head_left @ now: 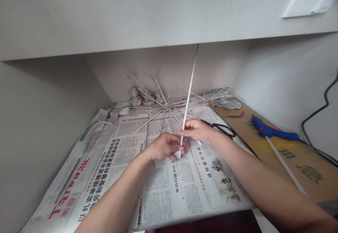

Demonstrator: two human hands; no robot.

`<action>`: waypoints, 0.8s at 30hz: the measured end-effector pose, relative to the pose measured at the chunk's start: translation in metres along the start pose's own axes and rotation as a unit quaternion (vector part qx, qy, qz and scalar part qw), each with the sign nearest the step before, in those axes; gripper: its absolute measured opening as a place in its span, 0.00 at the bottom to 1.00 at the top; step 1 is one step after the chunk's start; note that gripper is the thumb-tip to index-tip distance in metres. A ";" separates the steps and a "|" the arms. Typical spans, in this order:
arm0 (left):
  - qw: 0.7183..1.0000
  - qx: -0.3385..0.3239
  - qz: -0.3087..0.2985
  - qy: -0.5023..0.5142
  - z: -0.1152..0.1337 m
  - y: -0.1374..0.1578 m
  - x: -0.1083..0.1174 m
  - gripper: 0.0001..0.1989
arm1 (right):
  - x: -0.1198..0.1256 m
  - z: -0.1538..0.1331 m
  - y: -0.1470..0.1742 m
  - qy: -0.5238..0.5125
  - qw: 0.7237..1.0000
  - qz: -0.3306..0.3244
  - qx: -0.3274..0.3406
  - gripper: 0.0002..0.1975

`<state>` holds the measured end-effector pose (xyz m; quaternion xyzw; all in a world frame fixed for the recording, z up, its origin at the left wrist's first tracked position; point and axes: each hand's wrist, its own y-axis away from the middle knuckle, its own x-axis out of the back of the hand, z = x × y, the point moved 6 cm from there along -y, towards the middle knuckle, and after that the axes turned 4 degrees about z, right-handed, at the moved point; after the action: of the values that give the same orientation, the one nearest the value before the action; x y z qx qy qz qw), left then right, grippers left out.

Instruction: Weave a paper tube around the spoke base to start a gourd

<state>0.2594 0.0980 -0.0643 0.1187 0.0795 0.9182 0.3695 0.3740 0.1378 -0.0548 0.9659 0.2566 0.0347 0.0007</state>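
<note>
A thin white rolled-paper tube stands nearly upright in front of me, with a dark thin rod tip showing above it. My right hand pinches the tube near its lower part. Just below and to the left, my left hand has its fingers closed on the tube's lower end, where a bit of loose paper shows. Behind the hands lies a star-shaped weave of paper tubes, its arms spread outward. Black-handled scissors rest to the right, partly hidden by my right hand.
Newspaper sheets cover the table. Several small woven gourd shapes and a bundle of paper tubes lie at the back. On cardboard at right are a blue glue gun and a cloth. A cabinet panel overhangs.
</note>
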 end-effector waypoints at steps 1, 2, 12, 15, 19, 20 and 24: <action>1.000 0.001 0.001 -0.001 0.000 0.000 0.000 0.15 | 0.001 0.001 -0.001 0.004 1.000 0.009 0.004 0.16; 1.000 0.002 0.002 -0.002 0.000 0.000 0.000 0.15 | 0.003 0.002 -0.001 0.011 1.000 0.024 0.008 0.16; 1.000 0.004 0.005 -0.002 0.000 0.000 0.002 0.16 | 0.000 0.000 0.004 0.004 0.999 -0.021 -0.033 0.16; 1.000 0.005 0.002 -0.001 0.000 0.000 0.001 0.16 | 0.006 0.003 0.000 0.015 1.000 0.025 -0.012 0.15; 1.000 0.000 0.006 -0.002 0.002 0.001 0.001 0.16 | 0.009 0.001 -0.001 0.020 0.998 0.064 0.008 0.16; 1.000 -0.001 0.006 -0.003 0.002 0.001 0.001 0.16 | 0.008 0.000 0.000 0.014 0.999 0.051 -0.001 0.16; 1.000 -0.001 0.002 -0.001 0.000 0.000 0.001 0.15 | 0.002 0.001 0.001 0.011 1.000 -0.001 -0.017 0.17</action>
<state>0.2585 0.0989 -0.0640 0.1197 0.0782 0.9190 0.3674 0.3767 0.1381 -0.0559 0.9650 0.2570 0.0494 0.0142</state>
